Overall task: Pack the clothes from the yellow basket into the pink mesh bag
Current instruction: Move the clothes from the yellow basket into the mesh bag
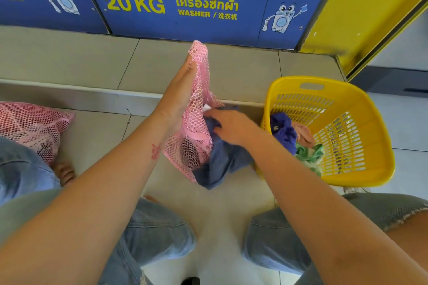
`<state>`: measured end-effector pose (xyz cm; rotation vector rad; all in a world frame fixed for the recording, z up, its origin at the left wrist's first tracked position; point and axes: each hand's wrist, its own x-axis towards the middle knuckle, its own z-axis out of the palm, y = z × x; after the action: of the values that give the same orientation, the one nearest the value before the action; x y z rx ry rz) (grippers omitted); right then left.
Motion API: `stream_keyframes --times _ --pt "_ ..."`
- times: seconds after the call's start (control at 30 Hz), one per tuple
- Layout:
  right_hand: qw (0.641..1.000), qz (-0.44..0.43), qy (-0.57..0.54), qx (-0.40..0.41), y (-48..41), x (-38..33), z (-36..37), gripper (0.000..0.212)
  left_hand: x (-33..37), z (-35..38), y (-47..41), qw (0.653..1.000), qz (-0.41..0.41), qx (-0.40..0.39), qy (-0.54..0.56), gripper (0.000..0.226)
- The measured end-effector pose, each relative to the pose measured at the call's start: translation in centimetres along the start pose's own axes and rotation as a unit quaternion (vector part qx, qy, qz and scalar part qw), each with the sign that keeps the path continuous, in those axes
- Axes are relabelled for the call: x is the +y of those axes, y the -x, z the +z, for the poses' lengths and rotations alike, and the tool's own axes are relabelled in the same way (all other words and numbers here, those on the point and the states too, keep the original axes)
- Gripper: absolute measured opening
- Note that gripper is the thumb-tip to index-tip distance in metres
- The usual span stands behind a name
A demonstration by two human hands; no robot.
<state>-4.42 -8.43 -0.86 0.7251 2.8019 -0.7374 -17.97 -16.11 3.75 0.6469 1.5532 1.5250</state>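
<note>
Yellow basket [361,127] sits on the floor at the right, close to reach, clothes [298,139] left inside. Pink mesh bag [196,122] hangs mid-frame; left hand [179,97] lifts its rim, apparently to keep the mouth open. Right hand [228,126] grips a blue garment [222,162], half pushed in.

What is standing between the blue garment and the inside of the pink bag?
Nothing visible. The left hand holds the pink bag up by its rim, and the right hand is pushing the blue garment against its open side. Most of the garment hangs outside.
</note>
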Motion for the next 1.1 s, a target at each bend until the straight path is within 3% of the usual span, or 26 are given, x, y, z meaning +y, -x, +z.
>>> stream_keyframes --times 0.1,0.17,0.23,0.3,0.33,0.37,0.47,0.6,0.7,0.8,0.87,0.97,1.1 --pt "0.997 0.018 0.033 -0.066 -0.4 1.3 4.3 0.047 -0.2 -0.2 0.3 1.0 0.0 -0.001 0.016 0.058" --pt "0.997 0.048 0.027 -0.055 0.0 2.0 6.3 0.046 -0.2 -0.5 0.3 1.0 0.0 0.003 0.025 0.059" --pt "0.993 0.094 -0.035 0.068 1.0 2.2 7.6 0.043 -0.1 -1.1 0.1 0.999 0.002 0.009 0.039 0.058" --pt "0.955 0.156 -0.095 0.232 2.3 1.9 8.9 0.041 0.0 -1.8 -0.1 0.999 -0.003 0.019 0.045 0.055" --pt "0.932 0.197 -0.127 0.275 2.8 1.6 9.7 0.051 0.1 -2.0 -0.2 0.999 -0.007 0.021 0.046 0.057" --pt "0.913 0.241 -0.176 0.279 3.2 1.5 10.7 0.07 0.1 -2.2 -0.3 0.999 -0.012 0.024 0.044 0.061" --pt "0.881 0.319 -0.305 0.167 3.3 1.3 13.8 0.128 -0.1 -2.7 -0.5 0.998 -0.022 0.035 0.048 0.076" --pt "0.886 0.344 -0.294 0.101 1.8 1.8 15.4 0.141 -0.6 -3.0 -0.9 0.997 -0.028 0.036 0.063 0.071" --pt "0.875 0.399 -0.263 0.081 0.5 2.3 15.5 0.123 -0.9 -3.5 -1.1 0.996 -0.036 0.04 0.069 0.064" --pt "0.879 0.42 -0.212 0.079 0.1 2.6 14.6 0.063 -1.2 -4.2 -1.4 0.996 -0.034 0.04 0.071 0.058" --pt "0.896 0.395 -0.156 0.131 0.6 2.4 13.2 0.039 -1.4 -4.7 -1.4 0.997 -0.036 0.031 0.053 0.061" --pt "0.919 0.324 -0.021 0.222 1.0 1.8 10.3 0.032 -1.7 -5.3 -1.0 0.999 -0.043 0.028 0.015 0.07" --pt "0.925 0.273 0.022 0.265 0.3 1.0 7.3 0.031 -1.9 -5.3 -0.5 0.999 -0.04 0.02 -0.008 0.068"
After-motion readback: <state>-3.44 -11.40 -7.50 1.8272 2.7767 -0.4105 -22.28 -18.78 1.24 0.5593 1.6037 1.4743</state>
